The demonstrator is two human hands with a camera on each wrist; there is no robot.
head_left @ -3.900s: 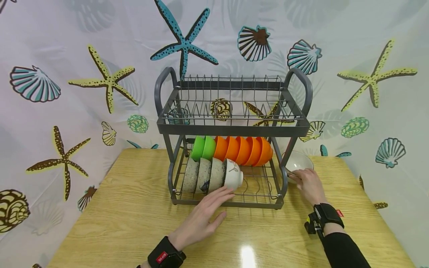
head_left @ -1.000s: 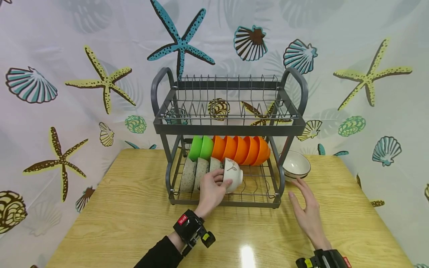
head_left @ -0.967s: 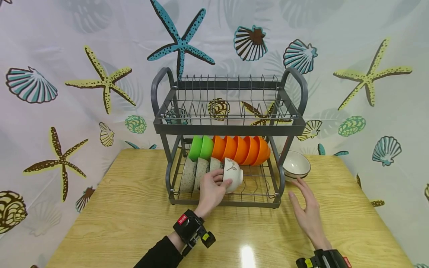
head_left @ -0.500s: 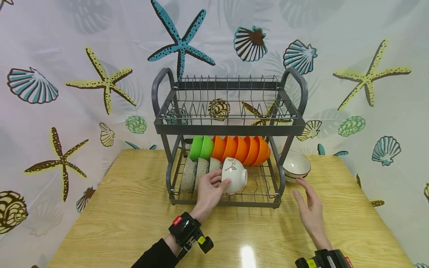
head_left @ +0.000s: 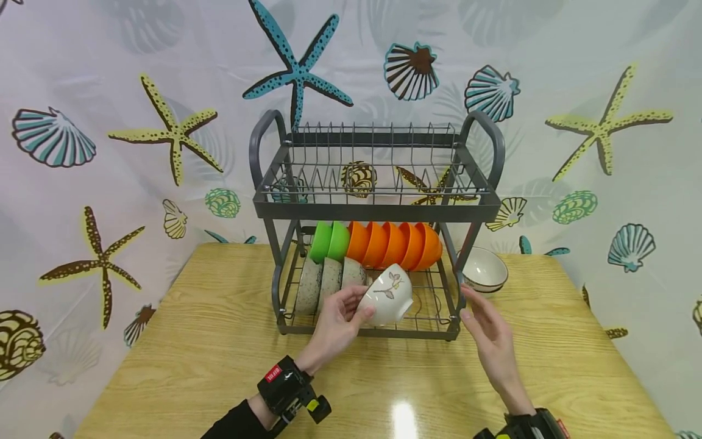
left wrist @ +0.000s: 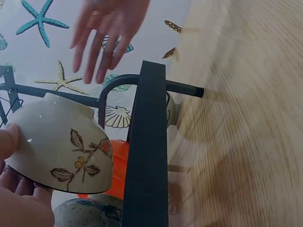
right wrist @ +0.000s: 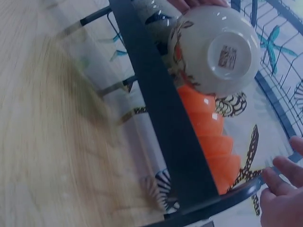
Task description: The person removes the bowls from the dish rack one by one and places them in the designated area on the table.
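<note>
My left hand (head_left: pixel 334 323) pinches the rim of a white bowl (head_left: pixel 390 296) with a leaf-and-berry print, thumb outside and fingers at the rim. Tilted, the bowl hangs at the front of the dish rack's lower tier; its foot faces right and its base mark shows in the right wrist view. Behind it, speckled stoneware bowls (head_left: pixel 309 286) stand on edge in the front row. My right hand (head_left: pixel 493 344), fingers extended and holding nothing, is by the rack's right front post. Another white bowl (head_left: pixel 485 268) with a dark rim sits on the table right of the rack.
The two-tier dish rack (head_left: pixel 378 212) stands mid-table. Along its lower back row are green bowls (head_left: pixel 330 242) and several orange bowls (head_left: pixel 395 247). A wire upper tier overhangs them. Wooden table (head_left: pixel 181 366) surface runs in front and to both sides; a patterned cloth (head_left: pixel 581 244) hangs behind.
My left hand first rested by the white bowl, then took hold of it and drew it out rightward and forward, tilting it. My right hand left the bowl on the table and moved left.
</note>
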